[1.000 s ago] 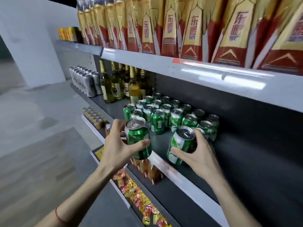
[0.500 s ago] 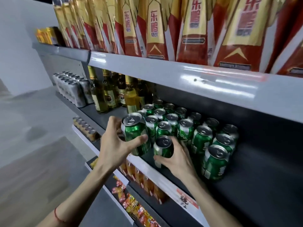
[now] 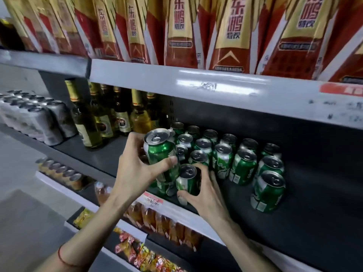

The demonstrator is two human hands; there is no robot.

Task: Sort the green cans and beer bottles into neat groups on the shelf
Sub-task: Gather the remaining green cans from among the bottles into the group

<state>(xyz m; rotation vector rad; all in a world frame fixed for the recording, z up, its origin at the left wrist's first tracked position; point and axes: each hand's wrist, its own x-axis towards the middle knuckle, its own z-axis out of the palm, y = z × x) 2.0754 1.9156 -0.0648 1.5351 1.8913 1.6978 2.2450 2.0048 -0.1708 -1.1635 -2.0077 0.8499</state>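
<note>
A red cord (image 3: pixel 62 257) is worn on the left wrist at the bottom of the view. Snack packets (image 3: pixel 149 256) are seen on the lowest shelf, and amber bottles (image 3: pixel 157 216) on the one above it.

At the front edge of the dark shelf (image 3: pixel 314 222), the left hand (image 3: pixel 135 173) is wrapped around a raised can (image 3: pixel 162 154), thumb across the front and fingers behind; the can is tilted and held above the shelf. Just to its right, the right hand (image 3: pixel 206 193) is clamped on a second can (image 3: pixel 187 181), which is near the shelf edge; whether its base touches the shelf cannot be told. The two held cans are close together, almost touching.

Behind and to the right, the green cans (image 3: pixel 225 152) are grouped in upright rows on the same shelf, with one can (image 3: pixel 268 191) standing nearest the front at the right end. Farther left, the beer bottles (image 3: pixel 110 118) are clustered against the back, and silver cans (image 3: pixel 35 118) are packed at the far left.

Above, red-and-gold cartons (image 3: pixel 231 34) are lined along the top shelf (image 3: pixel 196 83).
</note>
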